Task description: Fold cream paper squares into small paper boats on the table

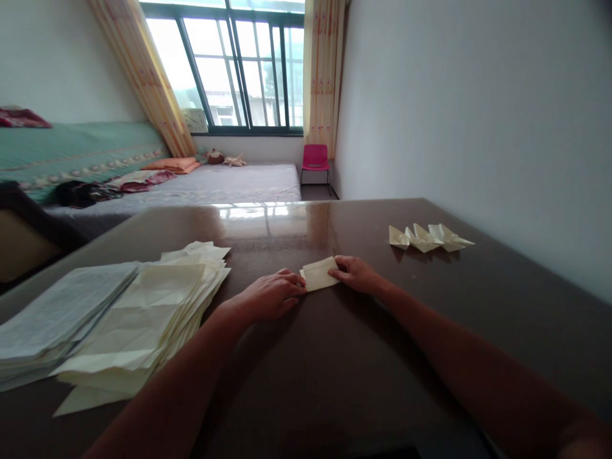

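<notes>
A small cream sheet of paper, folded into a layered rectangle, is held between my hands over the middle of the table. My right hand pinches its right end, thumb in front and fingers behind. At the left end, the fingertips of my left hand grip the lower corner; the thumb's hold is partly hidden. To the right stand several folded paper pieces with pointed tips, lined up close together. A stack of creased cream paper sheets lies left of my left forearm.
Beside the cream stack, a pile of greyish printed sheets reaches the left side. The glossy brown table runs along a white wall at right. Beyond it are a bed, a pink chair and a dark wooden chair back.
</notes>
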Demonstrator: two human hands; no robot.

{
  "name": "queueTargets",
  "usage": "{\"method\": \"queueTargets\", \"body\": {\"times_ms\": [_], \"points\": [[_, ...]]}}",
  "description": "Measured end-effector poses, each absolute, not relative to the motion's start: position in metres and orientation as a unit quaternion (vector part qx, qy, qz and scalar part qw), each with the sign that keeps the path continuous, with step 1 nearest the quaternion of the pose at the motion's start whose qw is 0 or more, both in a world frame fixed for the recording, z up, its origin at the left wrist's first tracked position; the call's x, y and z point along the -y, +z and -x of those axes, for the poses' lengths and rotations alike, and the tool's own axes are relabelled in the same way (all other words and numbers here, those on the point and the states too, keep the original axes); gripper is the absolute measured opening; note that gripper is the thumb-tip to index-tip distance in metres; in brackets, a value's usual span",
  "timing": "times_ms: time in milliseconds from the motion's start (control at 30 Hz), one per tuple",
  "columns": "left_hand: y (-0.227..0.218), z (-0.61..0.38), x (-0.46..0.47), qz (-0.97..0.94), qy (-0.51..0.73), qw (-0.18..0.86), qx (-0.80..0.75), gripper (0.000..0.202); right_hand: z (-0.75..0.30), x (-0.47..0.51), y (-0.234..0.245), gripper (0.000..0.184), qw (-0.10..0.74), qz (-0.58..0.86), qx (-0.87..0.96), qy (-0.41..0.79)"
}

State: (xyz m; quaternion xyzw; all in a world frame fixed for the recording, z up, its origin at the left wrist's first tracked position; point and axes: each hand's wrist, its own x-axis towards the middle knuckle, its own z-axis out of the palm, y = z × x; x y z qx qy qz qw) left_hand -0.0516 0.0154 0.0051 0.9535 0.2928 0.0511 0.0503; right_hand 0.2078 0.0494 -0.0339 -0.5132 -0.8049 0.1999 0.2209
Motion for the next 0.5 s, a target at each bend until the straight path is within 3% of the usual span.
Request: {"method": "queueTargets", "body": {"times_ms": [67, 233, 500], "points": [[0.005, 0.052, -0.014, -0.951, 0.049, 0.049, -0.301, 0.026, -0.203, -0.049, -0.036, 0.023, 0.208, 0.552, 0.793, 0.152], [0.007, 0.050, -0.013, -0.943, 0.051, 0.031, -0.326, 0.024, -0.196, -0.047, -0.036, 0.039, 0.191, 0.583, 0.779, 0.131], [-0.005, 0.021, -0.002, -0.914, 0.148, -0.108, -0.361, 0.040, -0.195, -0.045, -0.034, 0.042, 0.194, 0.561, 0.796, 0.115]]}}
